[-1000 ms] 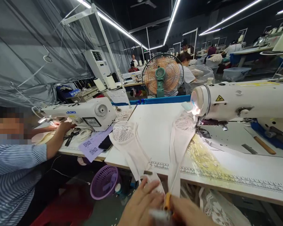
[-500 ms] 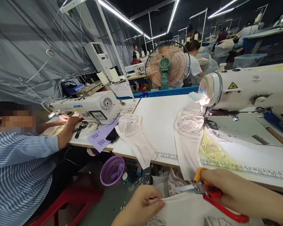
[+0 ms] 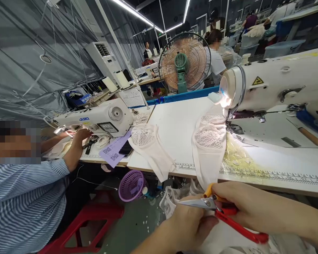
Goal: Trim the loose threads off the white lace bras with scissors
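Observation:
My right hand (image 3: 240,201) grips scissors (image 3: 207,203) with orange and red handles, their blades pointing left across the back of my left hand (image 3: 187,222). The left fingers are pinched on a white fabric piece (image 3: 219,234) below the table edge, partly hidden by both hands. Just beyond, a white lace bra piece (image 3: 208,141) lies beneath the needle area of the sewing machine (image 3: 275,83) and hangs over the table edge. To its left, another lace bra piece (image 3: 151,148) lies across the edge. More white lace pieces (image 3: 170,203) hang below the table.
The white table (image 3: 175,123) has a ruler strip along its front. Yellowish scraps (image 3: 237,157) and a wooden-handled tool (image 3: 311,136) lie on the right. A purple basket (image 3: 131,185) and red stool (image 3: 92,215) stand lower left. A co-worker (image 3: 29,187) sews at left; a fan (image 3: 184,63) stands behind.
My left hand has moved right and up, closer to the scissors and partly behind the blades. The scissors have shifted slightly left and up. The view has tilted down a little.

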### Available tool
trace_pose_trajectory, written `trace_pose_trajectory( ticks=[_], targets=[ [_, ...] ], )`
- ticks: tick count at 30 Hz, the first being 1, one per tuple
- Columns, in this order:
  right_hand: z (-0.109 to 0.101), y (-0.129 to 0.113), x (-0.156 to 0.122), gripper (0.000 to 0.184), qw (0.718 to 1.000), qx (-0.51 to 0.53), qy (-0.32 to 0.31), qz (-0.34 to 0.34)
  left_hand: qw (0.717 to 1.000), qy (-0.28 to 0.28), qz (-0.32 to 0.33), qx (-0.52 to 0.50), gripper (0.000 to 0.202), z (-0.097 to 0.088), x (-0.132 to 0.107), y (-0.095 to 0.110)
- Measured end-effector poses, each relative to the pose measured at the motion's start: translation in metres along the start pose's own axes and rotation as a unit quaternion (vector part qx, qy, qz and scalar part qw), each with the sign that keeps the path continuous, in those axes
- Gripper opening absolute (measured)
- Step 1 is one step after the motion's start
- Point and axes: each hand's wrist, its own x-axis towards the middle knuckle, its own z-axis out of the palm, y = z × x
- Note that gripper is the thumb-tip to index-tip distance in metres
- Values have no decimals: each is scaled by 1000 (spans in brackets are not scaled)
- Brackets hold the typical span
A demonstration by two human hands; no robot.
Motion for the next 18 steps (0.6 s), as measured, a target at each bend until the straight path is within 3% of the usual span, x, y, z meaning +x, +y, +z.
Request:
trace_pose_trajectory(
  ticks=[4, 9, 14, 16, 18],
  targets=[
    [-10, 2, 5, 22, 1000, -15, -1, -1, 999, 33, 13, 8, 16, 9, 7, -2],
    [-18, -2, 8, 24, 1000, -21, -9, -15, 999, 12, -30, -13, 16, 13, 20, -3],
    [-19, -2, 5, 22, 999, -30, 7, 11, 996, 70, -2, 60, 20, 27, 14, -12],
    [-18, 2, 5, 21, 1000, -27, 9, 9, 996, 75, 16, 45, 15, 29, 10, -15],
    [-17, 5, 5, 21, 999, -34, 10, 1, 997, 76, -10, -8, 12, 25, 7, -13]
  ],
)
